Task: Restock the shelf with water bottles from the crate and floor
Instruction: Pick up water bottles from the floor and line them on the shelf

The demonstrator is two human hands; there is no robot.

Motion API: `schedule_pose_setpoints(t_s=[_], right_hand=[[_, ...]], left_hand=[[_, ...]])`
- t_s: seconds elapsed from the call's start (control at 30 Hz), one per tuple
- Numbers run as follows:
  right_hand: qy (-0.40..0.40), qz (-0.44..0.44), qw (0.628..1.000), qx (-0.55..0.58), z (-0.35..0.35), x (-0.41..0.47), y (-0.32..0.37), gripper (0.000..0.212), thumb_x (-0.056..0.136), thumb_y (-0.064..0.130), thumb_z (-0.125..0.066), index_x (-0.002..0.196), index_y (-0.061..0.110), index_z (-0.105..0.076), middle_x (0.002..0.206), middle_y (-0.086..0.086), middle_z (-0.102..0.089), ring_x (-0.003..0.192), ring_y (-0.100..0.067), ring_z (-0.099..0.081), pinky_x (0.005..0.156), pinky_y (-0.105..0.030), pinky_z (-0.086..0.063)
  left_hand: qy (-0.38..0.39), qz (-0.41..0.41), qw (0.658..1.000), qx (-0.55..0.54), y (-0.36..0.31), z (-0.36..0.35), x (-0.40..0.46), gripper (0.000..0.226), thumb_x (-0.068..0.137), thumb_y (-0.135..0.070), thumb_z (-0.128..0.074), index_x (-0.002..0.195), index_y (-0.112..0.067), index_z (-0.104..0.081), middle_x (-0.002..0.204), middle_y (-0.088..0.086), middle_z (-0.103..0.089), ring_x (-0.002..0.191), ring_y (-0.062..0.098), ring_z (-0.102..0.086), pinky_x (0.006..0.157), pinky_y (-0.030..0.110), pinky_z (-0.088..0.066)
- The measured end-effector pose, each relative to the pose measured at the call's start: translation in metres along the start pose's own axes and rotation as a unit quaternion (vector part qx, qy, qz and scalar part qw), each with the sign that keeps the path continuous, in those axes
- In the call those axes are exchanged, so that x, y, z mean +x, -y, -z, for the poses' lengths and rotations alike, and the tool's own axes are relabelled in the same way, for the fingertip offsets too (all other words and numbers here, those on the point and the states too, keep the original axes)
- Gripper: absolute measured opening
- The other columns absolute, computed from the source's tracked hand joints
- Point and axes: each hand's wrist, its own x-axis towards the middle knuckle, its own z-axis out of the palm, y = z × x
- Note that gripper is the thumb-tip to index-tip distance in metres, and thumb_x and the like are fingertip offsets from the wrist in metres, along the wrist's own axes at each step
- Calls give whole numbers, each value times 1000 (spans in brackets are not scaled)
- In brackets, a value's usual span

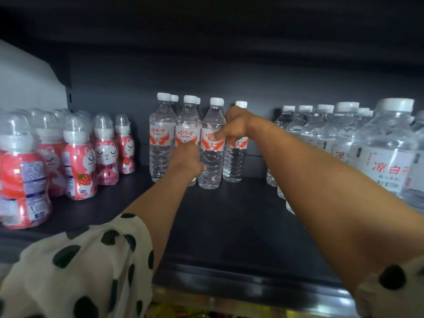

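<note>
Water bottles [211, 143] with red-and-white labels and white caps stand upright in a cluster at the back of the dark shelf [229, 221], around twelve o'clock from me. My right hand [234, 127] wraps round the rightmost bottle [235, 157] near its shoulder, fingers [218, 135] curled onto it and reaching across to the label of the one beside it. My left hand [187, 159] is curled against the lower body of a bottle in the front row; whether it grips that bottle I cannot tell. At nine o'clock stand pink cat-faced drink bottles [78, 161] with clear dome caps. At three o'clock runs a row of larger clear water bottles [385, 152] with white labels. My spotted sleeve [87, 267] shows at seven o'clock.
</note>
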Motion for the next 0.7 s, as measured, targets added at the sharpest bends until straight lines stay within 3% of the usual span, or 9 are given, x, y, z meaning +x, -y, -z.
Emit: schedule_pose_setpoints(t_s=[0.1,0.23,0.4,0.5,0.6,0.7], right_hand=[[10,-3,1000,-13,-2,-1,0,58,67,20,-87,115,5,-59,109,-8,-66,81,-23,-71,71,-34,-60],[1,-6,998,-65,1,-11,-1,34,71,22,-84,91,12,-58,89,-3,-63,72,-18,-65,56,-24,-52],[24,-9,988,-155,4,-47,-1,45,73,21,-81,111,14,-56,108,-4,-60,83,-20,-60,62,-24,-46],[34,3,970,-239,1,-79,0,59,75,25,-79,128,13,-53,123,-4,-56,112,-25,-55,80,-24,-41],[40,13,959,-281,-7,-111,-2,56,72,25,-81,120,17,-54,115,-4,-59,110,-25,-57,79,-25,-41],[27,28,958,-285,-10,-145,-3,60,71,23,-79,124,16,-51,121,-6,-59,107,-24,-57,78,-25,-43]], left_hand=[[1,-4,1000,5,1,-1,0,22,79,-17,-76,83,-12,-55,83,6,-59,90,25,-64,73,32,-48],[21,-4,1000,12,0,7,-4,24,77,-16,-78,79,-11,-56,79,4,-58,86,24,-63,69,30,-46],[59,-22,997,49,-8,28,-24,27,73,-12,-81,76,-12,-53,83,6,-60,81,22,-60,66,29,-44],[80,-46,992,89,-15,39,-45,34,72,-15,-81,70,-14,-47,73,1,-51,70,17,-54,62,28,-41],[84,-75,986,120,-24,50,-71,26,73,-17,-80,86,-9,-58,76,2,-53,67,15,-52,61,29,-42],[85,-80,983,144,-36,64,-105,39,71,-23,-82,102,-10,-61,93,6,-61,86,23,-60,77,35,-53]])
